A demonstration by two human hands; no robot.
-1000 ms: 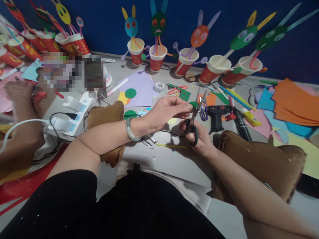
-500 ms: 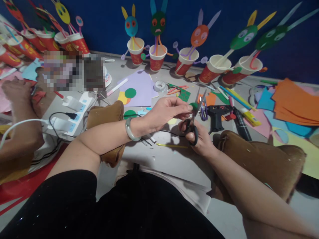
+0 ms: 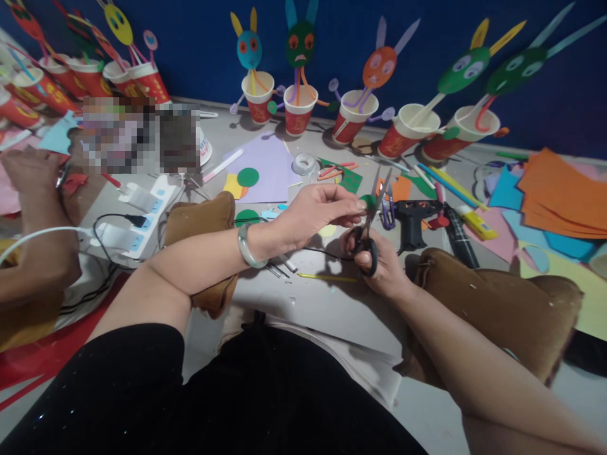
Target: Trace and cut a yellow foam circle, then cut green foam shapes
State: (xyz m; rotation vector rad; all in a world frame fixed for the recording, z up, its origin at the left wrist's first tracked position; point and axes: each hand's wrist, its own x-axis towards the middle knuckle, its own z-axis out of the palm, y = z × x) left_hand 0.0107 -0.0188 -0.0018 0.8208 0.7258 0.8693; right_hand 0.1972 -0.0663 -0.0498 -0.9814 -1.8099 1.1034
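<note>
Between the thumb and fingers of my left hand (image 3: 315,212) is a small green paper piece (image 3: 368,200). My right hand (image 3: 382,262) is closed around the black handles of a pair of scissors (image 3: 371,224). The scissor blades point away from me, slightly parted, right beside the green piece; whether they touch it I cannot tell. Just right of the blades are a purple-handled tool (image 3: 388,212) and a black glue gun (image 3: 411,224). Green paper circles (image 3: 248,177) lie left of my left hand, and a yellow strip (image 3: 327,278) lies below the hands.
Red paper cups (image 3: 300,117) with paper-faced figures line the back. Brown cushions (image 3: 493,303) lie under both forearms. A power strip (image 3: 150,218) with cables is at left, near another person's arm (image 3: 45,215). Orange sheets (image 3: 564,193) are stacked at right; a tape roll (image 3: 305,165) sits mid-table.
The scissor blades shift very slightly, and both my hands stay nearly in place. The other person's hand at left moves a little to the left.
</note>
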